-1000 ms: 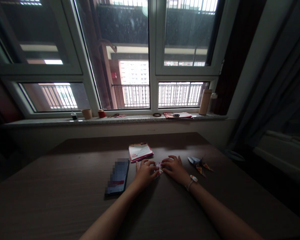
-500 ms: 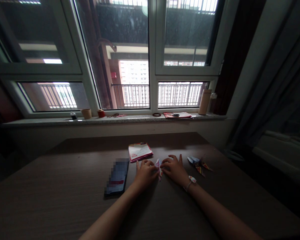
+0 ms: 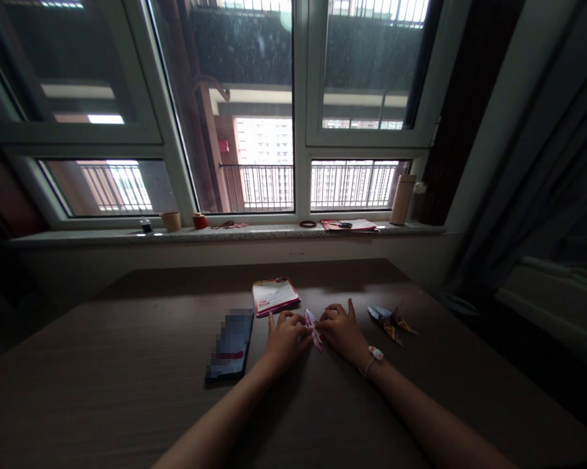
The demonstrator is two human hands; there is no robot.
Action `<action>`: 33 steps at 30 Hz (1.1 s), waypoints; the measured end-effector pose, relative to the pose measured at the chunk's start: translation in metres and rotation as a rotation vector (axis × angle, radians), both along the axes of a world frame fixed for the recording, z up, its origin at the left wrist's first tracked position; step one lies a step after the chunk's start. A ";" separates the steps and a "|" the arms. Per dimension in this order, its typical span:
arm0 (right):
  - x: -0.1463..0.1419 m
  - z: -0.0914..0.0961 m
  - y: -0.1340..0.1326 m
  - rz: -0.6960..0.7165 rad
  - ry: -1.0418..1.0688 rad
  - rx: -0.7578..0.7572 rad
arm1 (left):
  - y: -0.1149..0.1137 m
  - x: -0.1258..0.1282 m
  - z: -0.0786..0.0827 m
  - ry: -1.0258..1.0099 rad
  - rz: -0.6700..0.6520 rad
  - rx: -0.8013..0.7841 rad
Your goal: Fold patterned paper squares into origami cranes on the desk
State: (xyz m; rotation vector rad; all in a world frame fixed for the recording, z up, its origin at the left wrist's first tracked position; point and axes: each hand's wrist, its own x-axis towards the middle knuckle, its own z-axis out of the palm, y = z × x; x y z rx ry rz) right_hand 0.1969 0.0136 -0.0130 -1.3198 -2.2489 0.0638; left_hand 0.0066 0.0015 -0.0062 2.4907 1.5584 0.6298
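Holding folded paper (image 3: 312, 320) narrowly pinched between left grip (image 3: 287, 340) and right grip (image 3: 343, 333), with phone (image 3: 232, 345) left of left grip and paper shapes (image 3: 382, 315) right of right grip, apparently shaping 1 crease and next calling for light, even pressure from both sides.

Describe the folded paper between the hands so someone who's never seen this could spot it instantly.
Below the large white-framed window stands a broad dark-brown table. On it, the bare left hand and bare right hand flank a small pink-and-white folded paper with pointed ends. Unlike the multicoloured folded paper lying farther right, it sits at both hands' fingertips.
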 end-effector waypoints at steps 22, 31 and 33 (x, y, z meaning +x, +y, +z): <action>0.002 0.008 -0.003 0.080 -0.223 0.027 | -0.008 0.002 0.002 0.168 0.005 0.120; 0.008 0.006 0.001 -0.092 -0.073 -0.116 | -0.008 -0.004 0.010 0.116 0.150 -0.040; 0.009 0.005 0.004 -0.120 -0.018 -0.186 | -0.009 -0.004 0.011 0.105 0.160 -0.063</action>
